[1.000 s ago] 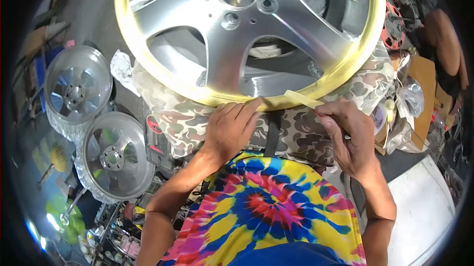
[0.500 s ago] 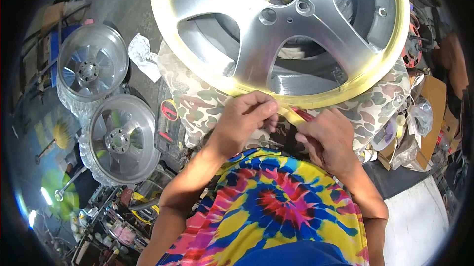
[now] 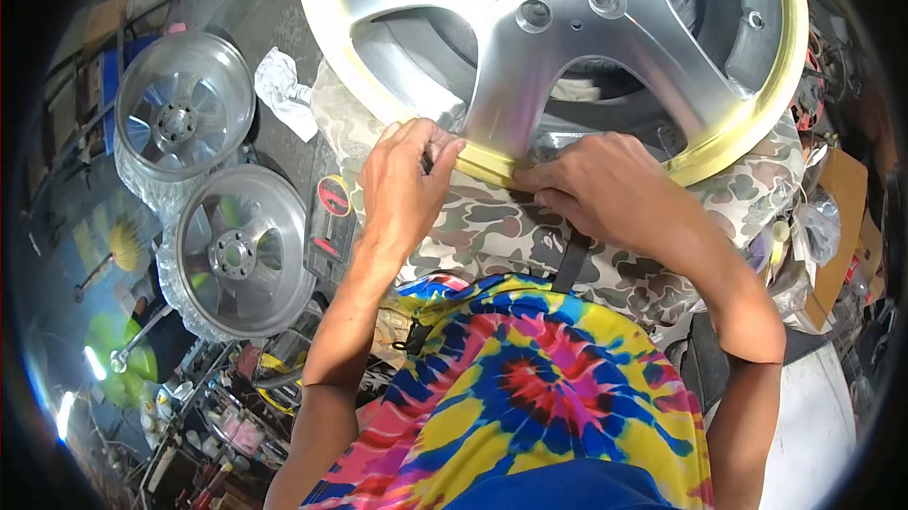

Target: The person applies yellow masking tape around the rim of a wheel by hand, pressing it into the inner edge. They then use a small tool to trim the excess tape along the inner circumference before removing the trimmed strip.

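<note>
A silver alloy wheel (image 3: 515, 84) with wide spokes lies face up on a camouflage cloth (image 3: 482, 226). Yellow masking tape (image 3: 487, 162) runs along its outer lip. At the near-left part of that lip, my left hand (image 3: 409, 179) is closed, thumb and fingers pinched at the taped edge. My right hand (image 3: 615, 186) is to the right, fingers bent and pressed together, with the fingertips on the tape at the near edge. Its palm and whatever may be inside are hidden.
Two more silver wheels, one farther (image 3: 184, 108) and one nearer (image 3: 244, 250), rest at the left on plastic wrap. Crumpled white paper (image 3: 284, 92) lies beside the cloth. A cardboard box (image 3: 837, 226) stands at the right, and a cluttered tool rack (image 3: 227, 425) is at lower left.
My left hand has moved left and up along the rim. My right hand has moved up onto the taped lip. The loose tape strip and red object near it no longer show.
</note>
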Demonstrator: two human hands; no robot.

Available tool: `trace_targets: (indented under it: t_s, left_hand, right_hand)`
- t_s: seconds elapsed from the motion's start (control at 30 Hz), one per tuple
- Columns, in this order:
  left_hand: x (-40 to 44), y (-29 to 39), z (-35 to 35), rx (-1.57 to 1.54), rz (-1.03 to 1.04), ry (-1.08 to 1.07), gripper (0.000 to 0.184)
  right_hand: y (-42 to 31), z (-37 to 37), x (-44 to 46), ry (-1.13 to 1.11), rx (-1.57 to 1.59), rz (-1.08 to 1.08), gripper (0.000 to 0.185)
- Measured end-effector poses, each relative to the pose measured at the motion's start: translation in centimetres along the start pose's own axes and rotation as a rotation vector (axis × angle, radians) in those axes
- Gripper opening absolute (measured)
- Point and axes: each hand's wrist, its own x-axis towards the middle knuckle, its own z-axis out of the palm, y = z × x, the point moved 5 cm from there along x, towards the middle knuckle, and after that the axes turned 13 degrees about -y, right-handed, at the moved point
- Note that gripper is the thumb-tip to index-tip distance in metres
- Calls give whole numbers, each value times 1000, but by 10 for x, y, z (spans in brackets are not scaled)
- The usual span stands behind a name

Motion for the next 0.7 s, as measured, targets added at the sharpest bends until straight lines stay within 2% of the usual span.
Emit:
trace_targets:
  t_s: [0.03,0.27,0.3,0.33,0.4,0.43,0.53,0.57,0.63,0.67,0.7]
  left_hand:
    - [0,0,2,0,-2,-2,13]
    - [4,-5,9,129,56,58,17]
    - [4,-4,8,146,70,64,16]
    - [3,-1,5,146,69,63,16]
    - [1,-2,-7,52,-126,90,15]
    - [0,-5,-10,51,-124,89,15]
    - [-12,-4,-11,161,228,26,22]
    - [-17,-3,-10,164,226,28,22]
    - [-23,7,0,280,315,-100,30]
    - [-23,5,0,323,295,-136,38]
    - [-21,1,-3,319,301,-137,38]
  right_hand:
    - [2,3,2,-71,-58,45,25]
    - [7,14,18,-93,-103,26,26]
    - [7,15,18,-25,-108,-3,15]
    - [7,14,18,42,-113,-31,18]
    - [8,15,19,41,-103,-45,18]
    - [9,15,18,39,-91,-57,18]
    - [8,13,16,52,-44,-61,19]
    - [6,12,16,53,-44,-66,19]
    - [6,10,16,-5,-42,-21,18]
    - [6,10,16,-5,-42,-18,18]
    - [7,10,15,-11,-33,-14,18]
